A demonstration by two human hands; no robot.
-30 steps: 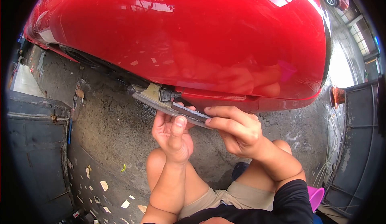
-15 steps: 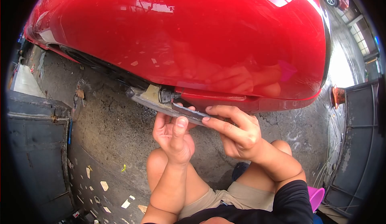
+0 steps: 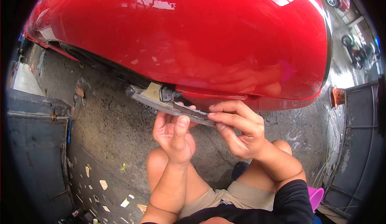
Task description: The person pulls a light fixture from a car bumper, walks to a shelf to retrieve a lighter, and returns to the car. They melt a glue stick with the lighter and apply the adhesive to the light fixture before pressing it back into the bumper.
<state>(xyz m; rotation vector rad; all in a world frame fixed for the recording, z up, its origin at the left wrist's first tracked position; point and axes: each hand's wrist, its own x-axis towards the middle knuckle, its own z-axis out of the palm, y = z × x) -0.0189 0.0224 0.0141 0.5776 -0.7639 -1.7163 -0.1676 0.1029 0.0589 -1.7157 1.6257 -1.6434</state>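
Beneath the lower edge of the red car body (image 3: pixel 181 43), holding a long grey part (image 3: pixel 155 102) between thumb and fingers of the left hand (image 3: pixel 175 143); pinching its right end with the right hand (image 3: pixel 247 131), newly including the thumb, seemingly for a steadier hold.

Floor (image 3: pixel 108 119): grey, rough, dark-stained, glossy toward the upper right, light smears right of centre. Lower left: pale flat scraps (image 3: pixel 103 184), irregular shapes, scattered, mostly apart. Small green leaf-like bit (image 3: pixel 123 167) near them. Brown flat piece (image 3: pixel 80 92) further up on the left. Right side: thin cables (image 3: pixel 327 155) run loosely alongside the dark metal panel (image 3: pixel 358 139); orange-red object (image 3: pixel 338 96) sits near the panel's upper end, type unclear. Upper right: motorcycle (image 3: pixel 359 53) stands on it, blurred.
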